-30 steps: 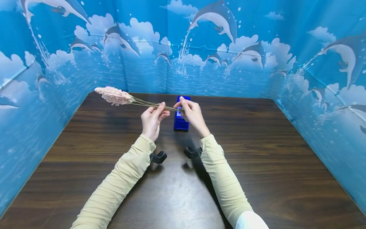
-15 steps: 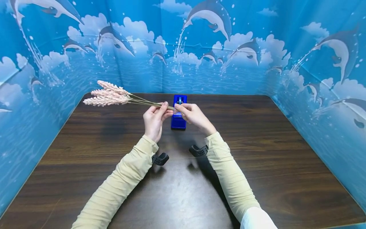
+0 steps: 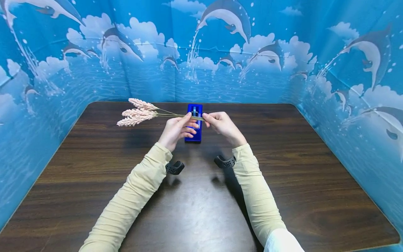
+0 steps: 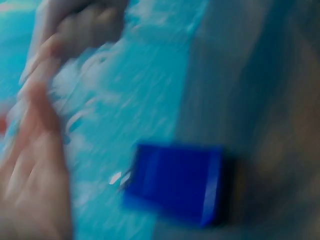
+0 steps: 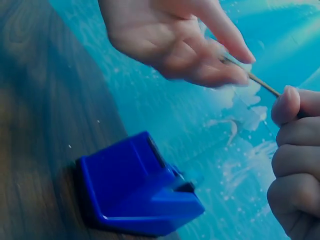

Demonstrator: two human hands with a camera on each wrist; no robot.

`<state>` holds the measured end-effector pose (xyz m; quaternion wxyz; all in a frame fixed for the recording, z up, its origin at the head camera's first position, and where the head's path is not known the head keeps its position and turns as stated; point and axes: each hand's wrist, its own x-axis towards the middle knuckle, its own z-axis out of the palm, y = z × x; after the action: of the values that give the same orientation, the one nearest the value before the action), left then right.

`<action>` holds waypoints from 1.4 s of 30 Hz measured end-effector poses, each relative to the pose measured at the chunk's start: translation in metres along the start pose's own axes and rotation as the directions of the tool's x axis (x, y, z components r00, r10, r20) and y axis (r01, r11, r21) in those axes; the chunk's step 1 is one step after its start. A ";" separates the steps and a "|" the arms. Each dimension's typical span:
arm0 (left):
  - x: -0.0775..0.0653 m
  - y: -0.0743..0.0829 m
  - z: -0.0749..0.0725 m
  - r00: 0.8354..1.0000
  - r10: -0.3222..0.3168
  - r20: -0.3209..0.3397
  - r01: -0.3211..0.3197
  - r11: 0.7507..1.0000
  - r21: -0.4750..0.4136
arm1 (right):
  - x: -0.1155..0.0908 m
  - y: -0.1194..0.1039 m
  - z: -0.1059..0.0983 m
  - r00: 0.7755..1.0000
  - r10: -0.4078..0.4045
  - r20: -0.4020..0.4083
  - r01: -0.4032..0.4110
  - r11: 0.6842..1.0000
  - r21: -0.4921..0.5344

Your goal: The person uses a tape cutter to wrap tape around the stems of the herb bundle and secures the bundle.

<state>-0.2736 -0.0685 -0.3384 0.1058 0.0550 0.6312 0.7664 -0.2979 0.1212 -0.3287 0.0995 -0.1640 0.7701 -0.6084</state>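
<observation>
A small bunch of dried flower stalks with pale pink, fluffy heads [image 3: 136, 117] lies nearly level in the air, heads to the left. My left hand [image 3: 176, 131] pinches its thin stems [image 3: 167, 114] between thumb and forefinger, the other fingers loosely spread. At the stem ends, my right hand [image 3: 227, 127] pinches with thumb and forefinger, its remaining fingers curled in, as the right wrist view shows. Behind the hands, a blue tape dispenser [image 3: 193, 137] stands on the table, partly covered by the left fingers. The left wrist view is blurred.
The dark wood-grain table [image 3: 299, 175] has rounded far corners. A blue curtain [image 3: 195, 84] printed with dolphins and clouds surrounds its far side and both flanks. Black wrist devices [image 3: 174, 168] hang from both sleeves over the table.
The flower heads have fanned apart, then shifted right together with the left hand. My right hand has also moved right, drawing away from in front of the tape dispenser. Both hands still pinch the stems.
</observation>
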 end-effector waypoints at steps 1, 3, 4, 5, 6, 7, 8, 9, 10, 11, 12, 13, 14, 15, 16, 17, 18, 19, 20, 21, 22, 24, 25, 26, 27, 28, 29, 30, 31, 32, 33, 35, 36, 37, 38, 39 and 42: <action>0.000 0.004 -0.003 0.996 -0.040 0.077 0.034 0.996 0.088 | 0.000 0.000 -0.002 1.000 0.007 -0.006 -0.007 1.000 -0.010; -0.002 0.013 -0.007 0.979 -0.043 0.200 -0.008 0.970 0.244 | -0.001 0.002 -0.007 1.000 0.019 -0.012 -0.019 0.999 -0.026; -0.003 0.017 -0.008 0.973 0.003 0.229 -0.081 0.940 0.332 | -0.001 0.002 -0.009 1.000 0.022 -0.012 -0.023 0.999 -0.036; -0.004 0.022 -0.008 0.966 0.073 0.249 -0.174 0.893 0.416 | -0.001 0.003 -0.011 1.000 0.025 -0.006 -0.025 0.999 -0.047; -0.005 0.025 -0.009 0.952 0.158 0.262 -0.274 0.820 0.503 | -0.001 0.004 -0.013 1.000 0.027 0.004 -0.027 0.998 -0.064; -0.005 0.029 -0.010 0.929 0.244 0.276 -0.365 0.722 0.588 | -0.001 0.005 -0.015 0.999 0.029 0.017 -0.027 0.996 -0.081; -0.004 0.031 -0.011 0.905 0.313 0.287 -0.424 0.609 0.671 | -0.001 0.006 -0.016 0.999 0.027 0.032 -0.024 0.995 -0.097; -0.003 0.032 -0.013 0.885 0.358 0.298 -0.450 0.490 0.747 | 0.000 0.007 -0.017 0.998 0.028 0.048 -0.022 0.993 -0.115; -0.001 0.032 -0.016 0.873 0.372 0.317 -0.456 0.386 0.802 | 0.000 0.009 -0.019 0.998 0.029 0.059 -0.021 0.991 -0.129; 0.001 0.030 -0.019 0.869 0.353 0.346 -0.459 0.316 0.830 | 0.000 0.010 -0.020 0.997 0.033 0.070 -0.023 0.990 -0.142; 0.004 0.028 -0.022 0.870 0.319 0.376 -0.462 0.265 0.846 | 0.000 0.011 -0.021 0.996 0.038 0.076 -0.026 0.988 -0.152; 0.006 0.024 -0.027 0.882 0.270 0.387 -0.452 0.246 0.858 | 0.001 0.012 -0.020 0.995 0.044 0.085 -0.031 0.987 -0.157; 0.007 0.020 -0.032 0.895 0.218 0.390 -0.436 0.233 0.869 | 0.000 0.013 -0.019 0.994 0.049 0.093 -0.034 0.986 -0.162; 0.009 0.017 -0.035 0.902 0.175 0.394 -0.427 0.232 0.874 | 0.000 0.015 -0.018 0.994 0.057 0.097 -0.040 0.986 -0.164; 0.011 0.013 -0.039 0.904 0.142 0.404 -0.427 0.234 0.873 | 0.000 0.016 -0.017 0.993 0.061 0.103 -0.043 0.985 -0.169; 0.013 0.010 -0.042 0.902 0.120 0.415 -0.431 0.234 0.871 | 0.000 0.017 -0.017 0.991 0.064 0.114 -0.043 0.983 -0.176; 0.014 0.008 -0.044 0.896 0.105 0.431 -0.443 0.234 0.865 | 0.001 0.018 -0.016 0.989 0.067 0.130 -0.043 0.982 -0.183; 0.016 0.007 -0.046 0.892 0.087 0.443 -0.450 0.239 0.860 | 0.001 0.020 -0.017 0.987 0.065 0.148 -0.036 0.981 -0.193; 0.017 0.006 -0.048 0.887 0.073 0.456 -0.459 0.241 0.855 | 0.002 0.021 -0.017 0.983 0.065 0.170 -0.030 0.979 -0.201; 0.018 0.005 -0.049 0.882 0.058 0.467 -0.466 0.248 0.849 | 0.002 0.022 -0.017 0.979 0.065 0.192 -0.024 0.978 -0.209; 0.019 0.005 -0.050 0.880 0.039 0.473 -0.466 0.256 0.847 | 0.002 0.023 -0.018 0.974 0.066 0.216 -0.018 0.976 -0.218; 0.020 0.006 -0.052 0.884 -0.005 0.467 -0.447 0.282 0.849 | 0.003 0.024 -0.019 0.964 0.071 0.258 -0.010 0.973 -0.230; 0.020 0.007 -0.052 0.889 -0.031 0.458 -0.428 0.301 0.852 | 0.003 0.024 -0.020 0.959 0.075 0.272 -0.009 0.972 -0.236; 0.020 0.008 -0.052 0.892 -0.052 0.449 -0.412 0.319 0.854 | 0.003 0.025 -0.020 0.956 0.081 0.282 -0.010 0.970 -0.243; 0.019 0.008 -0.052 0.893 -0.065 0.445 -0.402 0.327 0.855 | 0.003 0.025 -0.021 0.952 0.090 0.291 -0.017 0.969 -0.245; 0.020 0.010 -0.051 0.894 -0.071 0.442 -0.397 0.329 0.857 | 0.004 0.025 -0.023 0.950 0.094 0.296 -0.018 0.968 -0.251; 0.021 0.011 -0.051 0.894 -0.071 0.442 -0.398 0.328 0.857 | 0.004 0.024 -0.024 0.949 0.099 0.300 -0.018 0.965 -0.260; 0.022 0.011 -0.050 0.893 -0.068 0.444 -0.401 0.326 0.856 | 0.005 0.024 -0.025 0.947 0.104 0.304 -0.018 0.962 -0.274; 0.023 0.011 -0.050 0.890 -0.061 0.451 -0.410 0.321 0.854 | 0.006 0.025 -0.025 0.945 0.111 0.307 -0.021 0.959 -0.282; 0.023 0.011 -0.049 0.887 -0.053 0.458 -0.421 0.312 0.852 | 0.007 0.026 -0.026 0.943 0.117 0.312 -0.022 0.956 -0.292; 0.023 0.010 -0.049 0.886 -0.047 0.461 -0.426 0.307 0.851 | 0.007 0.027 -0.025 0.940 0.122 0.319 -0.023 0.954 -0.299; 0.023 0.007 -0.048 0.886 -0.045 0.462 -0.428 0.307 0.850 | 0.008 0.029 -0.024 0.933 0.134 0.335 -0.026 0.951 -0.308; 0.023 0.006 -0.048 0.888 -0.048 0.457 -0.422 0.307 0.853 | 0.008 0.031 -0.023 0.928 0.142 0.344 -0.034 0.953 -0.302; 0.022 0.004 -0.048 0.891 -0.053 0.450 -0.414 0.309 0.856 | 0.007 0.033 -0.021 0.925 0.150 0.350 -0.044 0.955 -0.293; 0.022 0.002 -0.048 0.896 -0.058 0.440 -0.403 0.311 0.861 | 0.007 0.034 -0.020 0.921 0.155 0.356 -0.050 0.956 -0.288; 0.022 0.000 -0.048 0.899 -0.059 0.434 -0.397 0.312 0.863 | 0.007 0.036 -0.019 0.919 0.158 0.360 -0.052 0.956 -0.288; 0.021 -0.005 -0.050 0.909 -0.054 0.413 -0.378 0.311 0.872 | 0.006 0.041 -0.014 0.918 0.169 0.360 -0.063 0.955 -0.289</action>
<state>-0.3042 -0.1103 -0.3542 0.0907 0.3125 0.9147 0.2396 -0.3137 0.1400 -0.3645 0.2597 -0.2446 0.8204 -0.4468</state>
